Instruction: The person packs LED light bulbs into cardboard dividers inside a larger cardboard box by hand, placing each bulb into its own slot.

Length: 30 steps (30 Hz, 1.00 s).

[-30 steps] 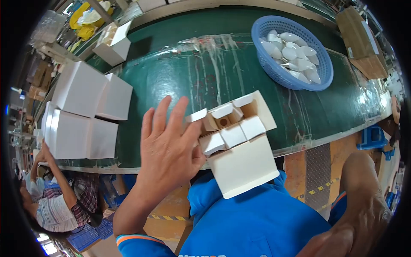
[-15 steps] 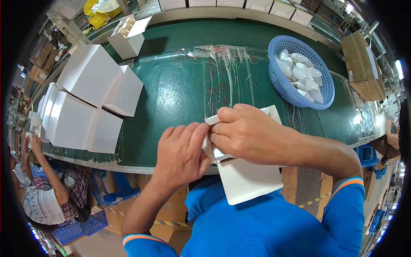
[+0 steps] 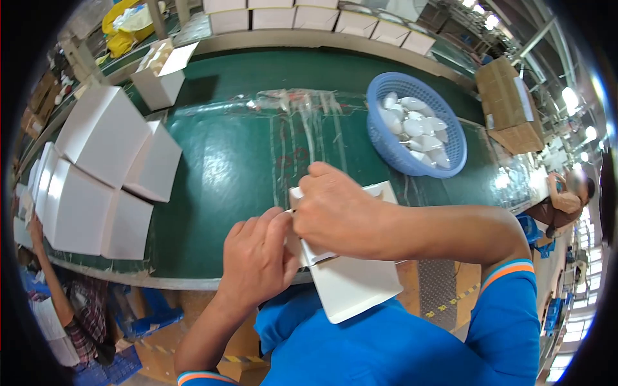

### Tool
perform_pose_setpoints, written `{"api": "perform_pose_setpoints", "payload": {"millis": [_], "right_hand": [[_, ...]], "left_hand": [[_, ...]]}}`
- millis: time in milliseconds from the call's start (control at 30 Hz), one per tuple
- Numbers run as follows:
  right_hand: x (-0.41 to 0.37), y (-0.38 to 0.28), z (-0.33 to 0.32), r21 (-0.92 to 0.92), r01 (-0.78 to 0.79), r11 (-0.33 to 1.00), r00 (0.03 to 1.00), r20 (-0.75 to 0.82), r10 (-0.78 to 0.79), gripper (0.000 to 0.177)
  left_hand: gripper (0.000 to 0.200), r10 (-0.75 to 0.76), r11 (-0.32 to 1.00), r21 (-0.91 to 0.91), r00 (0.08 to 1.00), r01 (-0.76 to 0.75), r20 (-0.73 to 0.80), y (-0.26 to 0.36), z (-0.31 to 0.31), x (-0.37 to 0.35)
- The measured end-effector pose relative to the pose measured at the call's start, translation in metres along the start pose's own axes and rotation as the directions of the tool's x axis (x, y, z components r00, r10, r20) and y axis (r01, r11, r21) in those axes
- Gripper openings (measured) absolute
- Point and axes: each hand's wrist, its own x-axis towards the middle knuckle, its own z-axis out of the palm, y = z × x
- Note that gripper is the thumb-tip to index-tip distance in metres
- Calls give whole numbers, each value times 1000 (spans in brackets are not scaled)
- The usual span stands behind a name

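We see bright light from lamps [image 3: 570,98] at upper right, pale glare on the green surface [image 3: 219,154], shadow beside the boxes [image 3: 96,141], and fisheye bending toward black edges.

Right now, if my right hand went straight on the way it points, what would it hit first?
Probably your left hand, close beside your right hand at the open white box. Depth is unclear, though, so it might pass just over it.
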Motion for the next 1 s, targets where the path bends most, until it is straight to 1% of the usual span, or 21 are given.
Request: {"api": "perform_pose_setpoints", "payload": {"millis": [33,100,133,200,333,400,433,467,500,533,600,667,767,800,833,867,933,1000], "right_hand": [[1,1,-2,-14,-16,1000,1000,13,16,9],[1,2,-4,-20,33,999,998,45,-32,9],[-1,2,0,-24,25,999,998,51,-24,9],[-2,5,10,-66,56,996,992,-110,-63,9],[-7,5,7,-15,84,996,980,-177,-85,9],[-6,3,2,0,58,998,997,-44,-57,9],[-5,3,3,13,67,998,996,-58,-66,9],[-4,4,4,7,38,999,998,-59,-37,8],[-2,5,5,0,8,1000,998,-62,-8,8],[1,7,6,12,14,1000,997,-81,-13,8],[4,10,8,130,-88,988,996,1,89,9],[3,10,14,109,-78,991,997,-18,81,9],[1,10,16,116,-50,992,999,16,49,9],[2,10,18,116,-11,993,999,-50,16,9],[0,10,18,109,23,994,994,-113,-10,10],[-1,10,17,94,-1,996,995,-99,10,10],[-1,10,15,116,56,992,996,-74,-47,10],[-4,11,12,133,54,990,998,-52,-47,11]], "left_hand": [[49,-3,1000,-7,1000,3,4,0,0,0],[49,3,1000,-24,1000,-3,-5,-1,3,-2],[48,-7,1000,-25,1000,7,-2,-2,4,-2],[49,19,1000,-16,1000,-19,-9,-2,4,-1],[50,38,999,33,999,-39,9,-2,3,-2],[50,26,999,31,1000,-27,14,-1,3,-2],[51,24,999,23,1000,-25,18,0,2,-2],[51,15,999,39,999,-16,33,0,2,-2],[50,18,999,28,1000,-19,10,1,3,-2],[50,24,1000,17,1000,-24,-13,1,3,-2],[50,19,999,28,1000,-19,3,0,3,-3],[50,16,1000,1,1000,-16,-26,0,6,-4],[51,14,1000,14,1000,-14,-3,1,4,-3],[51,26,1000,3,1000,-26,-12,1,4,-2],[52,21,999,34,1000,-21,-9,1,4,-3],[52,19,998,62,1000,-18,-6,1,4,-4],[53,44,998,45,999,-43,-7,1,5,-4],[54,44,995,92,999,-43,-10,2,4,-5]]}}
